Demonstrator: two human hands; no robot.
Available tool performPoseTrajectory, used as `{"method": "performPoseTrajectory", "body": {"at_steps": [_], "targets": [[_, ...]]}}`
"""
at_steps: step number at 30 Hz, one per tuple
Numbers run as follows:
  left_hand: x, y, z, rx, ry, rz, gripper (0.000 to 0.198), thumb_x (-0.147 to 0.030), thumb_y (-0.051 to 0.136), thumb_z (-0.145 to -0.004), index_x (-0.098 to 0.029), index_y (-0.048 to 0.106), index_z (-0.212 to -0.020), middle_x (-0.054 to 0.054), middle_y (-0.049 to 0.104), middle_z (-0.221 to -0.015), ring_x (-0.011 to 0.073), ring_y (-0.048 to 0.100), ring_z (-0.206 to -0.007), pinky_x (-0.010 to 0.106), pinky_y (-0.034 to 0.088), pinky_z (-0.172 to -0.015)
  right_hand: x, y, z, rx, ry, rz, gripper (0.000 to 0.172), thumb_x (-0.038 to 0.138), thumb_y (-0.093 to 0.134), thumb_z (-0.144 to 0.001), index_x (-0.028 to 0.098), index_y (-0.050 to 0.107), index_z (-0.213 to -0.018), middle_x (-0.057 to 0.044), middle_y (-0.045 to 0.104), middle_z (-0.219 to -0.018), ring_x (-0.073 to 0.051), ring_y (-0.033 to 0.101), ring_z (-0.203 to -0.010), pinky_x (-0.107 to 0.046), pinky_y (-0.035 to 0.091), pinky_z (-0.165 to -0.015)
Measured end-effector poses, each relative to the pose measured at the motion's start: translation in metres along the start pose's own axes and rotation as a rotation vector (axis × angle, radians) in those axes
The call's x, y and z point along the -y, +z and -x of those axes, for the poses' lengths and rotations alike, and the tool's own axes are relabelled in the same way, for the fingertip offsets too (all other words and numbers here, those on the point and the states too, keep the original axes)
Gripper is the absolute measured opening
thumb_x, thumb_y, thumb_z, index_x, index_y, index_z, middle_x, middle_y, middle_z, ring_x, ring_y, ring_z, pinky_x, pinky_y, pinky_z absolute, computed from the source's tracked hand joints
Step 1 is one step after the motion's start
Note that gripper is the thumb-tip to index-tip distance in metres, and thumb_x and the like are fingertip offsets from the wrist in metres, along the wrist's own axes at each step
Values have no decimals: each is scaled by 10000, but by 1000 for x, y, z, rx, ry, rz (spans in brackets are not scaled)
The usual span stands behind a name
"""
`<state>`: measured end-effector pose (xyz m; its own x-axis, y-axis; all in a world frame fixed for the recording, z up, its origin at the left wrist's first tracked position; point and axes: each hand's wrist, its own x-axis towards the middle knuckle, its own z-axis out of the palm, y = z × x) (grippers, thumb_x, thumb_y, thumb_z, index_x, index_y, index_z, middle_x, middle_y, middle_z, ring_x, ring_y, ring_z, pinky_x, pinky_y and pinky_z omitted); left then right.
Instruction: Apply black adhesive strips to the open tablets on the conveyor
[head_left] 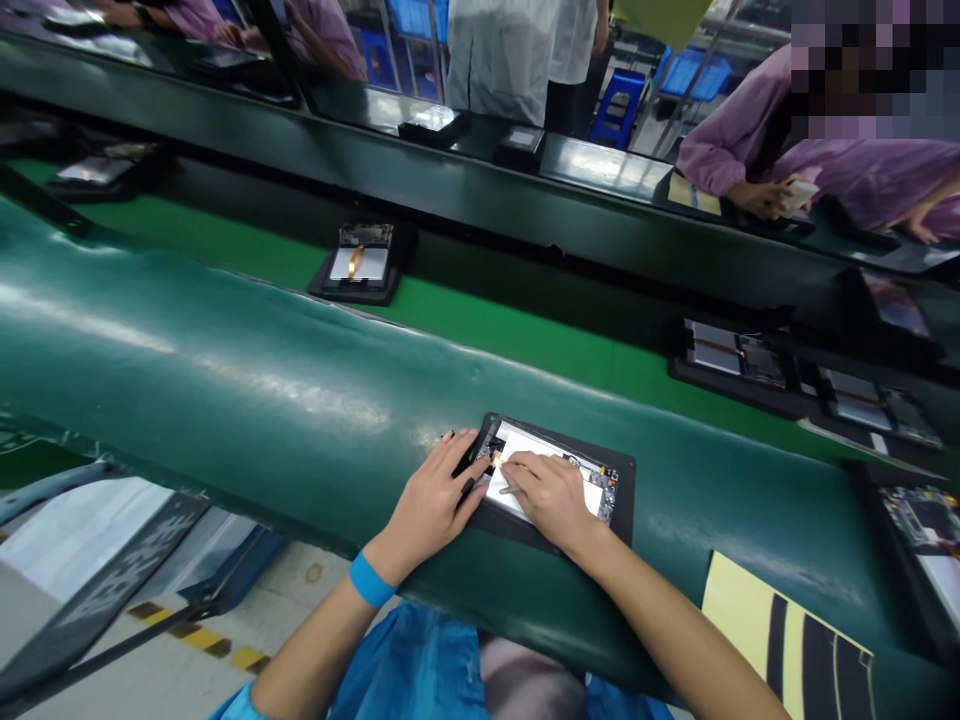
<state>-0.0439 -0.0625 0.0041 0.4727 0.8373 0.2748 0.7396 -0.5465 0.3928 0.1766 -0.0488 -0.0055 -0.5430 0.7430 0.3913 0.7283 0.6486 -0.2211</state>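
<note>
An opened tablet (pixel 592 498) lies on a black tray (pixel 624 500) on the bench before me, its white battery and circuit board showing. My left hand (pixel 435 490) is at the tablet's left end, fingers spread, index finger and thumb reaching over the edge. Black covers sit on some of its fingers. My right hand (pixel 551 495) is over the middle of the tablet, fingers pinched together around a thin grey metal tool (pixel 510 489), most of it hidden by the fingers. Close to both sets of fingertips is a small yellow-orange flex cable (pixel 496 458).
Beyond the bench edge runs a green conveyor belt (pixel 465 320) carrying opened tablets on black trays, one of them a tablet (pixel 360 262) ahead. A yellow sheet with black strips (pixel 787 630) lies at right. Another opened tablet (pixel 926 520) is at far right. Co-workers sit across.
</note>
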Motion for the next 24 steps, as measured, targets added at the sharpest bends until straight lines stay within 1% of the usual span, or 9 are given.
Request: {"method": "performPoseTrajectory", "body": {"at_steps": [3,7,13,19,24], "targets": [[0,1,1,14,23,-22,348,-264,519,-1006,-179,642,-1320,176,506,-1521,328,479,-1424,556,413,-1188,0,-1,-1,-41,25,20,182,210,555,-1014,226,725,-952,-17,764,-946,-129,661,-720,-282,402,-669],[0,2,1,31,37,-42,368,-268,514,-1010,-185,624,-1351,179,478,-1546,335,460,-1437,568,413,-1183,1,-2,-2,-83,17,47,189,200,557,-1014,227,720,-923,-7,767,-920,-128,652,-695,-288,392,-668],[1,4,1,44,44,-37,386,-263,541,-996,-206,615,-1371,156,427,-1591,346,434,-1454,570,398,-1193,1,0,-1,-51,13,65,160,195,583,-1002,228,720,-926,-14,767,-933,-126,642,-683,-293,378,-664],[1,5,0,58,58,-84,383,-264,546,-993,-198,616,-1364,166,431,-1587,351,424,-1460,566,402,-1191,2,0,-1,-36,21,76,179,197,565,-1011,233,720,-929,-20,766,-930,-130,644,-694,-297,372,-666],[0,4,1,57,55,-93,385,-263,536,-998,-205,612,-1371,155,431,-1589,344,417,-1466,562,405,-1190,2,-3,-2,-41,-13,58,174,169,556,-1012,206,711,-942,-26,772,-930,-137,660,-719,-295,366,-672]]}}
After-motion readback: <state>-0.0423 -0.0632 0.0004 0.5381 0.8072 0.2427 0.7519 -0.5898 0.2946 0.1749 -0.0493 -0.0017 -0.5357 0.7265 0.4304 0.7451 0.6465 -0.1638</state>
